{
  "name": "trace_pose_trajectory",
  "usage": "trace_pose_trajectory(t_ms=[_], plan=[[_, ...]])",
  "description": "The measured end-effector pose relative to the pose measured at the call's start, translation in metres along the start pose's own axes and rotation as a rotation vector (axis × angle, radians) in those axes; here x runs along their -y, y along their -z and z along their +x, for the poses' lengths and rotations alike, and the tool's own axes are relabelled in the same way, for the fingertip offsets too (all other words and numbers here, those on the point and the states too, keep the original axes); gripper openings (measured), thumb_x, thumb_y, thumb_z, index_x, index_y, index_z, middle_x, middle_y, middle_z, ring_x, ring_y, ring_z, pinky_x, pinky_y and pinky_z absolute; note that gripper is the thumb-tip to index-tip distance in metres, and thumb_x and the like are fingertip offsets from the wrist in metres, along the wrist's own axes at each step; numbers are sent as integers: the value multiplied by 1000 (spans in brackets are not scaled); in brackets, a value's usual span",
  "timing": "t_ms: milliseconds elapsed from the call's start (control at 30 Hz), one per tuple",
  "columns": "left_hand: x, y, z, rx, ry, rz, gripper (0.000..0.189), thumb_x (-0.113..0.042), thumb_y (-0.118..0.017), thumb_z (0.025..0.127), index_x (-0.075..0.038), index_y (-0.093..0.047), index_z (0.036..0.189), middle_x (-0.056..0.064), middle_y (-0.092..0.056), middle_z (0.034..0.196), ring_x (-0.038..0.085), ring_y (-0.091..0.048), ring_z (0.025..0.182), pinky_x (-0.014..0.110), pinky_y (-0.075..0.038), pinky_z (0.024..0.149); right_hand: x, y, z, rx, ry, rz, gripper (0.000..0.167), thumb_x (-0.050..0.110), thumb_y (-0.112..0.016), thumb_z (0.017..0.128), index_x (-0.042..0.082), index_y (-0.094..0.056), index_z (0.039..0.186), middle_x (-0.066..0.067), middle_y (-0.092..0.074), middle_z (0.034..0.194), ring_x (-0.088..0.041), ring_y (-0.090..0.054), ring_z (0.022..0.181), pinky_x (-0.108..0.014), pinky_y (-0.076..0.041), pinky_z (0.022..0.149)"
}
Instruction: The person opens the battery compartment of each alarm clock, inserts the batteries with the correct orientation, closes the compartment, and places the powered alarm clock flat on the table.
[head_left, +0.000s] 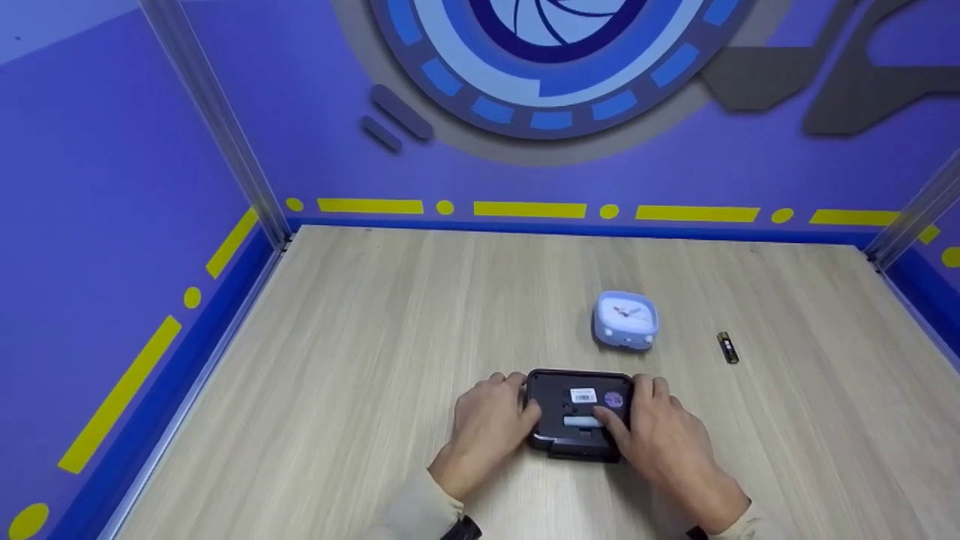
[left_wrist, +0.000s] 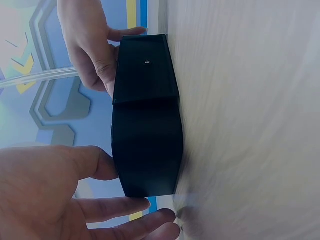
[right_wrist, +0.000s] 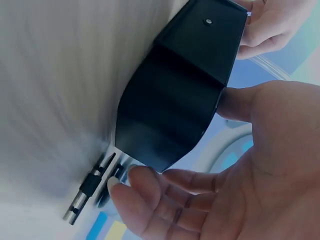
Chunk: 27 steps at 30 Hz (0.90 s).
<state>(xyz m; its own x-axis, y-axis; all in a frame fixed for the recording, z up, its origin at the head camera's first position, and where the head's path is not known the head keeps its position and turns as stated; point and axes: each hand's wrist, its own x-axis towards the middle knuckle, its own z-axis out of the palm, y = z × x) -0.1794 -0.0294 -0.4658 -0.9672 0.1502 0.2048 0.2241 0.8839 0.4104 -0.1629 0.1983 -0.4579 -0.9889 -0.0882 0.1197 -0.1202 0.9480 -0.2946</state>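
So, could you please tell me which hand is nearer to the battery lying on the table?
Right. The right hand holds the right side of the black case, with the battery ahead and to its right; the left hand holds the left side, farther from the battery.

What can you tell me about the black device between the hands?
The black device is boxy, round-cornered and plastic-looking. Its upward face carries a white barcode label, a round purple sticker and a pale grey bar. It appears to rest on the tabletop, gripped at its sides by the left hand and right hand, the right thumb by the bar.
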Motion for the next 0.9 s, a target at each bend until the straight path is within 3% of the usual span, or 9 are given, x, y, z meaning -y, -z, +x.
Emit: trace_pose_trajectory(t_ms=[267, 600, 900], plan=[[1, 0, 0, -6, -6, 1, 37, -28, -75, 91, -5, -77, 119, 10, -72, 90, 28, -71, 79, 42, -55, 66, -3, 0, 1, 51, -39, -58, 71, 56, -68, 100, -13, -55, 107, -23, -56, 87, -44, -64, 75, -59, -53, 63], [1, -1, 0, -11, -6, 20, 36, -29, -75, 90, -5, -78, 118, 10, -71, 88, 28, -71, 78, 42, -55, 64, -5, -4, 3, 64, -42, -57, 70, 56, -67, 100, -13, -55, 107, -23, -57, 87, -45, -63, 82, -60, -52, 66], [-1, -1, 1, -6, -5, 25, 36, -29, -74, 90, -5, -77, 117, 10, -71, 87, 28, -71, 78, 43, -56, 64, -8, -4, 3, 49, -20, -29, 69, 56, -69, 99, -11, -53, 103, -21, -54, 85, -43, -62, 76, -59, -52, 63]])
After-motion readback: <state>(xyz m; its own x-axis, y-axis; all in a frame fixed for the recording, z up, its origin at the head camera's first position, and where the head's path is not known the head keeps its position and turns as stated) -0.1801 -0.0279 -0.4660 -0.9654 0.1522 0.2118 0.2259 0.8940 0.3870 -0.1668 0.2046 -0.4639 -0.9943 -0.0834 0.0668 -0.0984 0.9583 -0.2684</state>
